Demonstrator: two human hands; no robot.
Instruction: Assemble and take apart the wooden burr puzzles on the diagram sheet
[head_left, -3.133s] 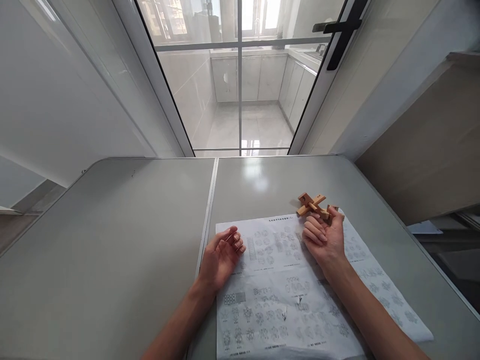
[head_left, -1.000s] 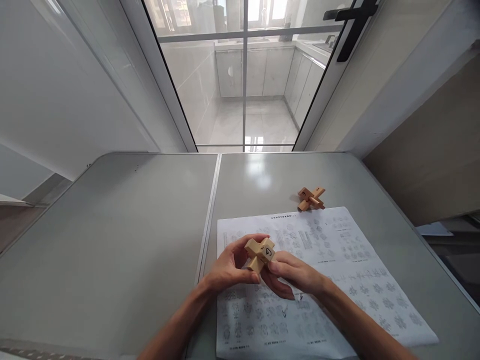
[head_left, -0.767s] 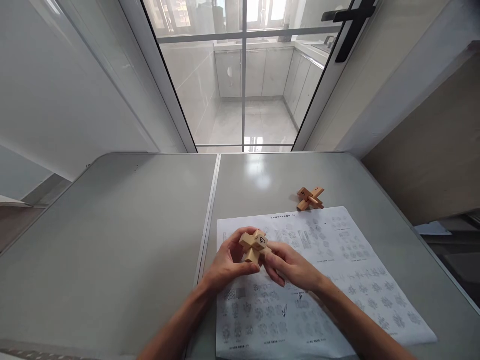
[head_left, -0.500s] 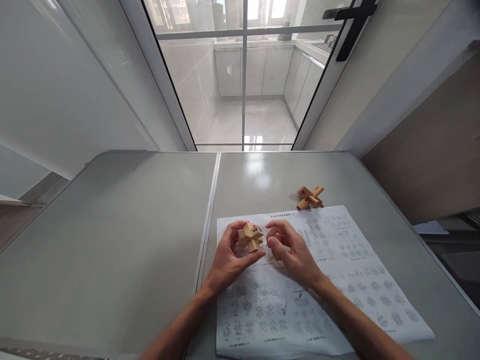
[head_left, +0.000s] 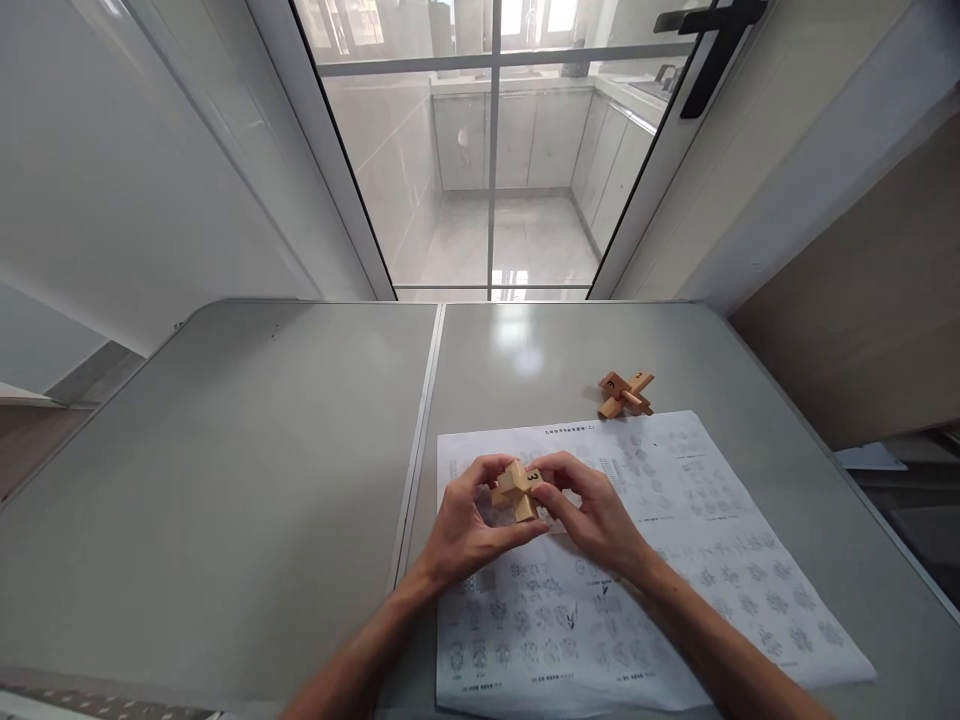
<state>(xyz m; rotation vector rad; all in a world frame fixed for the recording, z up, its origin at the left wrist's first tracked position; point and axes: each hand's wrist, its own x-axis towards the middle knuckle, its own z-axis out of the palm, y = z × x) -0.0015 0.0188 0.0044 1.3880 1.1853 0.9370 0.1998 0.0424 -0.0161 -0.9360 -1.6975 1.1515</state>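
Note:
A light wooden interlocking puzzle with a dark number on one face is between my hands, above a printed sheet. My left hand grips it from the left, fingers behind and thumb along the near side. On its right side, the thumb and index finger of my right hand pinch the numbered end. The other fingers of my right hand are curled and partly hidden. The sheet shows rows of small diagrams and lies under both hands.
A second, darker wooden puzzle stands on the grey table just beyond the sheet's top edge. A metal seam runs down the table left of the sheet. Behind the table is a glass-paned door with a black handle.
My right hand has closed onto the right end of the light puzzle, where before it was apart from it. The puzzle and my left hand have shifted slightly right and nearer.

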